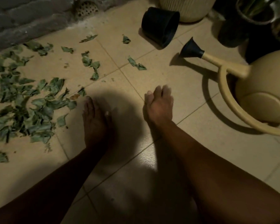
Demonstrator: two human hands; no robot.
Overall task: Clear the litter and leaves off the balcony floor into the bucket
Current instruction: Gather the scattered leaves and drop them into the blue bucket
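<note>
low in the view, your two bare forearms are reaching out over the tiled floor (200, 88), and your shadow is lying across the tiles between them. your left hand (96, 122) is stretching forward with fingers straight and close together, palm down, holding nothing; whether it is touching the tile you cannot tell. its fingertips are pointing at the near edge of the leaves (23, 107). your right hand (158, 107) is hovering further right, blurred, its fingers loosely curled and gripping nothing.

to the left, the leaves are lying scattered in a thick green patch over several tiles, thinning out into loose scraps (91, 65) toward the middle of the floor, with a couple of pieces (137, 63) sitting apart near a tile joint.

at right, a cream watering can (263, 88) is resting on the floor, its black-tipped spout aiming toward the centre. beyond it, a black pot (160, 26) is lying on its side. further back, a ribbed cream planter (187, 8) and dark plant pots (252, 21) are standing along the far edge. at far left, a grey wall (26, 21) is meeting the floor, with a round drain cover (87, 8) set at its base.
</note>
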